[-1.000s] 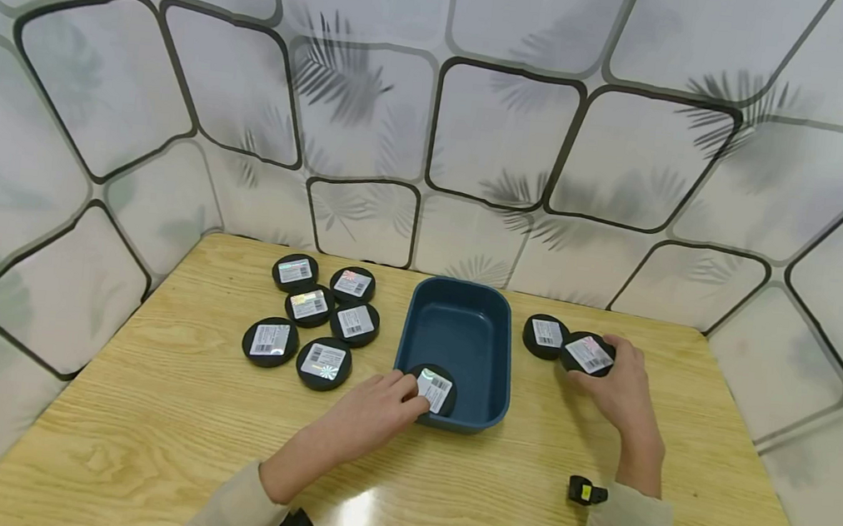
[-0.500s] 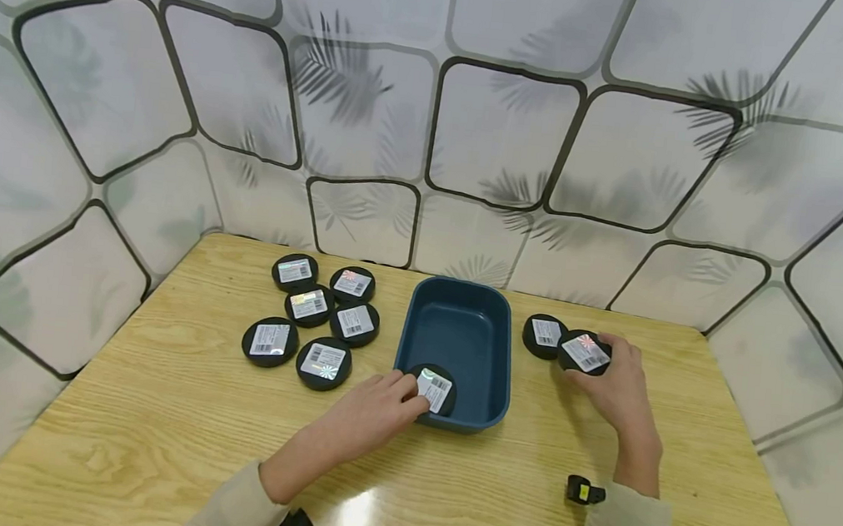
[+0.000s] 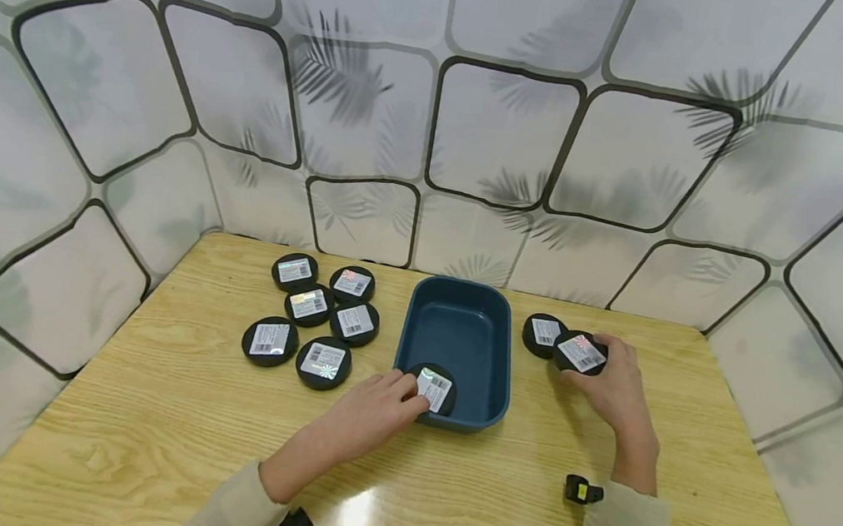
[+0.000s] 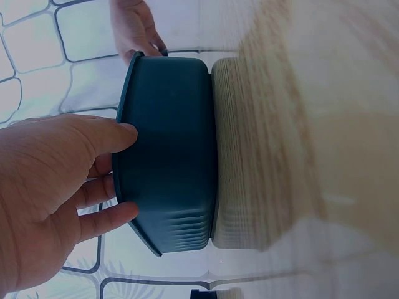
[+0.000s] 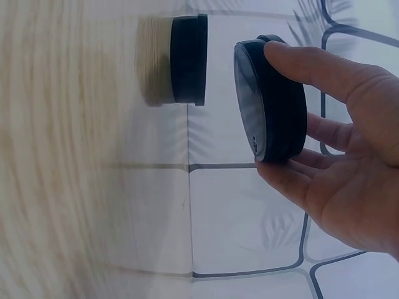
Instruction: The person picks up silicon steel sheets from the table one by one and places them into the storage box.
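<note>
In the head view my left hand [image 3: 366, 417] is at the near-left corner of the blue bin [image 3: 483, 423], beside a labelled black disc [image 3: 435, 388] lying inside. The left wrist view shows that hand [image 4: 56, 187] with its thumb outside the bin's rim [image 4: 126, 93] and some fingers behind it, gripping the rim. My right hand [image 3: 617, 389] holds a second black disc [image 3: 581, 353] by its edges. In the right wrist view this disc [image 5: 283, 106] is raised off the table and tilted, between the thumb and fingers of the hand [image 5: 349, 124].
Another disc [image 3: 544, 334] lies between the bin and the held disc, on the wooden table [image 3: 506, 504]. Several labelled discs, among them one at the front left [image 3: 270, 340], lie left of the bin. A patterned wall covering [image 3: 508, 137] stands behind the table.
My right hand and the disc it holds have shifted slightly left, closer to the disc beside the bin. The left hand and the bin look unmoved.
</note>
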`<state>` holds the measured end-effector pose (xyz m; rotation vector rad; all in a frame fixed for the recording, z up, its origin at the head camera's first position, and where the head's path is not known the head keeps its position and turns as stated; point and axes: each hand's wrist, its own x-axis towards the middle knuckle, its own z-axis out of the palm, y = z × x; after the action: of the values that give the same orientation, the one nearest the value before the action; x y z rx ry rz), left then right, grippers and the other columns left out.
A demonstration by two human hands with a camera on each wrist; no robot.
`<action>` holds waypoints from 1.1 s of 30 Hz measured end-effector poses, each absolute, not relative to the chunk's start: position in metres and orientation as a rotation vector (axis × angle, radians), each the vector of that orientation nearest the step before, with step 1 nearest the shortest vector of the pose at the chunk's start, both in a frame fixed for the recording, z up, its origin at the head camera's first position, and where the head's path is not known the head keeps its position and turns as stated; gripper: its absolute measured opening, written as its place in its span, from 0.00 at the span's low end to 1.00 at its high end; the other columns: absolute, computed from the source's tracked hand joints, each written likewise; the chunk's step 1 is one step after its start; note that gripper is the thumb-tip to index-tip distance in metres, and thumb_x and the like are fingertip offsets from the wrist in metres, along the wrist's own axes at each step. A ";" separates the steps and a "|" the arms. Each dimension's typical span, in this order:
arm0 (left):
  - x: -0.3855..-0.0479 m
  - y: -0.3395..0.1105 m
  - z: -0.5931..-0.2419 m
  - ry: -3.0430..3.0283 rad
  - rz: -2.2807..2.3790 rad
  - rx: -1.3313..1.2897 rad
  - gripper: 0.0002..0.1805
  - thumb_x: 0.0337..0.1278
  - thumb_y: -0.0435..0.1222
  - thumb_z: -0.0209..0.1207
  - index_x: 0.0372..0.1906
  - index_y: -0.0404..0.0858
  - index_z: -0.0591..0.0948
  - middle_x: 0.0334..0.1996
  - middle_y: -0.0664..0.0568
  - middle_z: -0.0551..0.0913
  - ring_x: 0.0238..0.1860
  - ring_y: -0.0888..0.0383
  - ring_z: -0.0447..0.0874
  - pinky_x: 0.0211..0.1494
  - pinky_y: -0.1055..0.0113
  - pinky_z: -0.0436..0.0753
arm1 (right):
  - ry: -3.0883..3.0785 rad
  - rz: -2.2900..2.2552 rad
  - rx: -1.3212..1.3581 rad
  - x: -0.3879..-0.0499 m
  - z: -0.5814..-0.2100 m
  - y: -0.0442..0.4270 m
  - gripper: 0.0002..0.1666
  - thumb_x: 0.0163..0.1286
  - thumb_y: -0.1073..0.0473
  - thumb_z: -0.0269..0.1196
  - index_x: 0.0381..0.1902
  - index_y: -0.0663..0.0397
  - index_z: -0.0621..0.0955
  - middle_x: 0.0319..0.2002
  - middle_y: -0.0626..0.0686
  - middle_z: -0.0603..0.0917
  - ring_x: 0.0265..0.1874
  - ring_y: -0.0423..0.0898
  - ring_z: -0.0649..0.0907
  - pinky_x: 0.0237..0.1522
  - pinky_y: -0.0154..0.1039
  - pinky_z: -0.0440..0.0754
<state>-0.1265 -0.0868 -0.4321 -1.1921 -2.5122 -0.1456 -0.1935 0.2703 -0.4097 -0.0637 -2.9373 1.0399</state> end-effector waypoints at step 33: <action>-0.126 -0.087 -0.432 -2.491 -0.146 -1.199 0.05 0.63 0.34 0.62 0.41 0.46 0.80 0.36 0.55 0.74 0.35 0.58 0.71 0.35 0.69 0.75 | -2.862 1.000 0.056 -0.188 -0.399 0.258 0.45 0.58 0.61 0.72 0.67 0.75 0.63 0.64 0.76 0.61 0.59 0.69 0.68 0.60 0.64 0.66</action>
<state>-0.1257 -0.0869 -0.4320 -1.1993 -2.4912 -0.1465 -0.1879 0.2578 -0.3992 0.0560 -2.8618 0.9997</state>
